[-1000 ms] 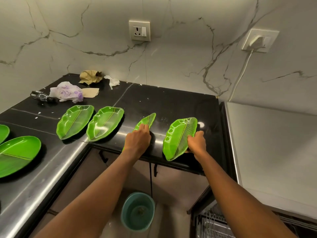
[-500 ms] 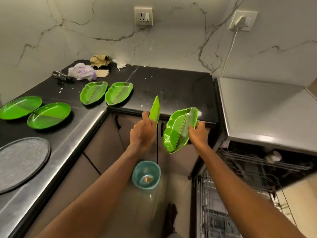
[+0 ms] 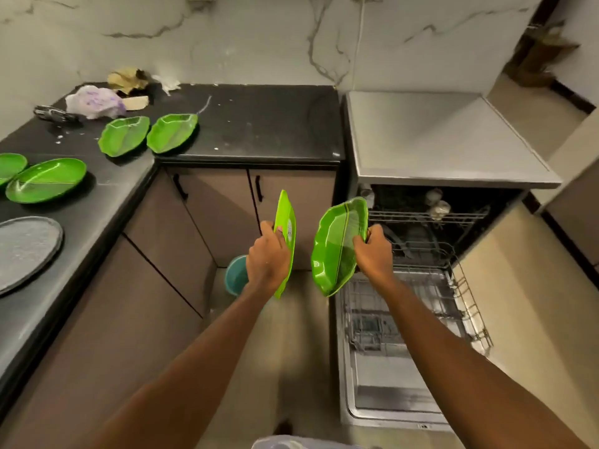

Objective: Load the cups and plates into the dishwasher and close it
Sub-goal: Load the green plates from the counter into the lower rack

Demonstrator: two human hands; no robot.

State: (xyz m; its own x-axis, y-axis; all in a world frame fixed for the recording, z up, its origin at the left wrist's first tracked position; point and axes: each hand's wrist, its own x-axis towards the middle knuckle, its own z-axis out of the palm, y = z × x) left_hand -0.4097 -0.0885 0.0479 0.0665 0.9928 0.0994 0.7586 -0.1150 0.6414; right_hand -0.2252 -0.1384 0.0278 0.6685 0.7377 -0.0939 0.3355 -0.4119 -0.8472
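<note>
left hand point(image 3: 268, 258) is gripping a leaf plate point(image 3: 286, 235) edge-on with its long axis near vertical, right hand point(image 3: 373, 251) pinches a second leaf plate point(image 3: 337, 244) tilted tip-up, both held beside the open dishwasher point(image 3: 402, 306)

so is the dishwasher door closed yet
No, the dishwasher door lies open with the lower rack pulled out over it.

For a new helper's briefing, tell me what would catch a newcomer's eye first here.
Two bright green leaf-shaped plates are held upright in mid-air at the centre: the left hand grips the left plate edge-on, the right hand grips the right plate, its inside facing the camera. Right of them the dishwasher stands open, its lower rack pulled out. Four more green plates lie on the black counter at left.
</note>
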